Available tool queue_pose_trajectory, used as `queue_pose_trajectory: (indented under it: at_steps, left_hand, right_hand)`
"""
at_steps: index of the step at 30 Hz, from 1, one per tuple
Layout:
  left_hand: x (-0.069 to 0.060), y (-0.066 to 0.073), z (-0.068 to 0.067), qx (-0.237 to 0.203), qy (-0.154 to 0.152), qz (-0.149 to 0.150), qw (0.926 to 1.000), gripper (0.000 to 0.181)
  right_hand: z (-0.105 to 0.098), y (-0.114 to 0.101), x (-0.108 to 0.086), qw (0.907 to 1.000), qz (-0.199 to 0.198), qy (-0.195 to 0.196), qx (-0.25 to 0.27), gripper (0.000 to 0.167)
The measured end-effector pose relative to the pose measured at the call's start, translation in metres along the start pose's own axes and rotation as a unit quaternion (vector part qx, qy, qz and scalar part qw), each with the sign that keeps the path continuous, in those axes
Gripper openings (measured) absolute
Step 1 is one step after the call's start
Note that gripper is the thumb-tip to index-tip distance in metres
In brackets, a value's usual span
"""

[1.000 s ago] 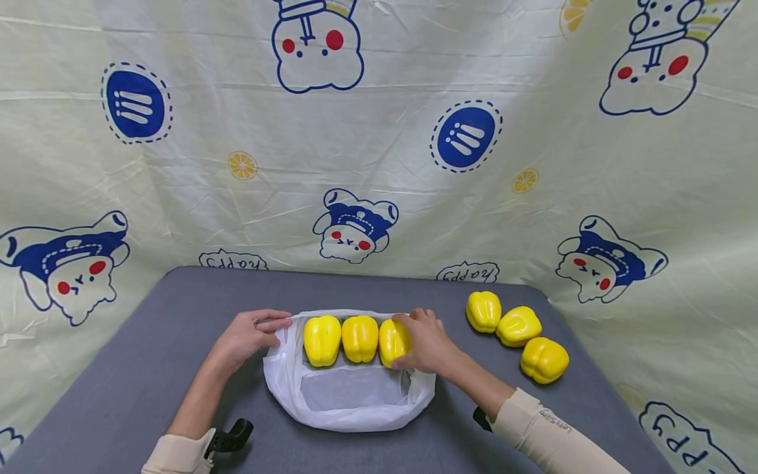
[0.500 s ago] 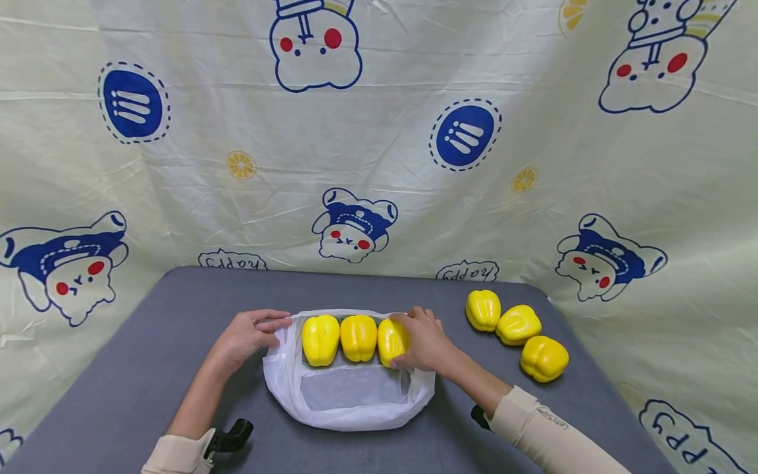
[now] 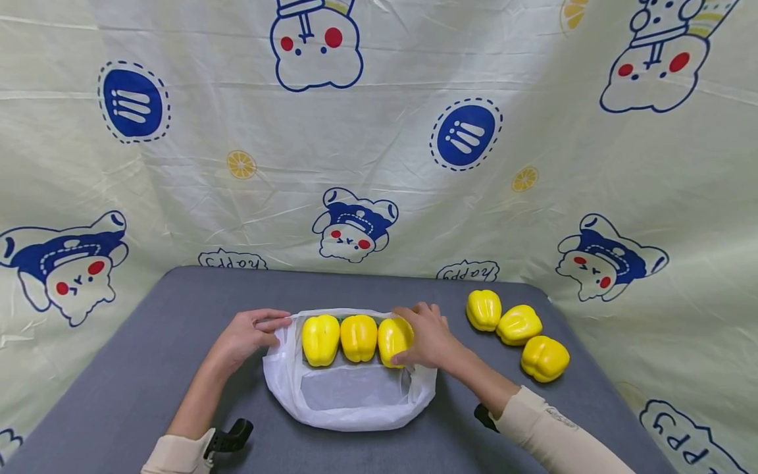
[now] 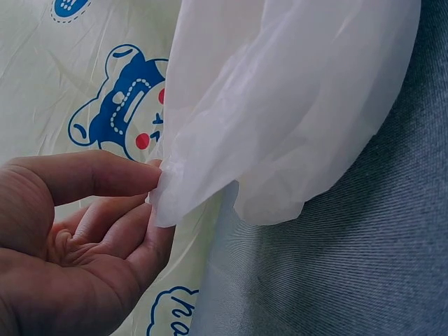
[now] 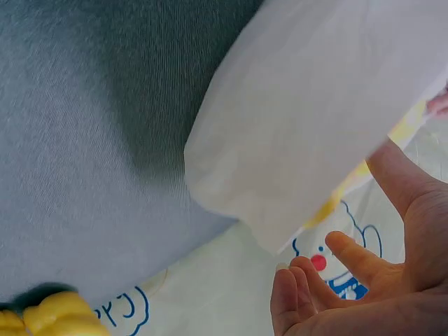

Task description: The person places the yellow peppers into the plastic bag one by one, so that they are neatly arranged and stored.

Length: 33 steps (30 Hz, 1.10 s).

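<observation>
A white plastic bag (image 3: 349, 420) lies on the table with its mouth open. Three yellow bell peppers stand in a row along its far side: the left pepper (image 3: 321, 340), the middle pepper (image 3: 358, 338) and the right pepper (image 3: 393, 342). At the bag's left edge my left hand (image 3: 241, 339) pinches the thin plastic, seen closer in the left wrist view with the bag (image 4: 280, 119). My right hand (image 3: 431, 339) is at the right pepper, thumb and fingers spread beside it. In the right wrist view, the bag partly hides the thumb of the right hand (image 5: 378, 273).
Three more yellow bell peppers lie at the right of the grey table (image 3: 177, 368): a far pepper (image 3: 483, 311), a middle one (image 3: 519, 325) and a near pepper (image 3: 545, 359). A printed curtain (image 3: 379, 158) hangs behind the table.
My right hand has moved slightly right, and more of the right pepper shows beside it. The left hand and the bag stay nearly still.
</observation>
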<state>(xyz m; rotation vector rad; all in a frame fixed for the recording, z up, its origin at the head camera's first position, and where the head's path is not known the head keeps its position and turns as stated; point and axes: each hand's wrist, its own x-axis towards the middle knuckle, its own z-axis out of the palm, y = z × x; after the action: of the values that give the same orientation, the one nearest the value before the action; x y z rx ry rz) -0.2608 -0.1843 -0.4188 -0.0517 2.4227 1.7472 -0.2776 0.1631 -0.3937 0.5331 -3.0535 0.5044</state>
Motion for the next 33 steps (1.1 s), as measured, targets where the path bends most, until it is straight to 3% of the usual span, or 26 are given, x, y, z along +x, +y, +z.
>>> queue_pose_trajectory:
  at_steps: [13, 24, 33]
  left_hand:
    - [0.0, -0.001, 0.0, 0.001, -0.001, 0.001, 1.0, 0.053]
    - [0.001, -0.002, 0.0, 0.003, 0.001, 0.0, 1.0, 0.053]
    - [0.002, -0.004, -0.001, 0.003, 0.001, 0.0, 1.0, 0.053]
  right_hand:
    - [-0.031, 0.02, -0.011, 0.9994, 0.016, 0.029, -0.006, 0.083]
    - [-0.046, 0.052, -0.027, 0.9967, 0.048, 0.065, 0.007, 0.085]
    - [-0.057, 0.082, -0.043, 0.9943, 0.082, 0.068, 0.009, 0.091]
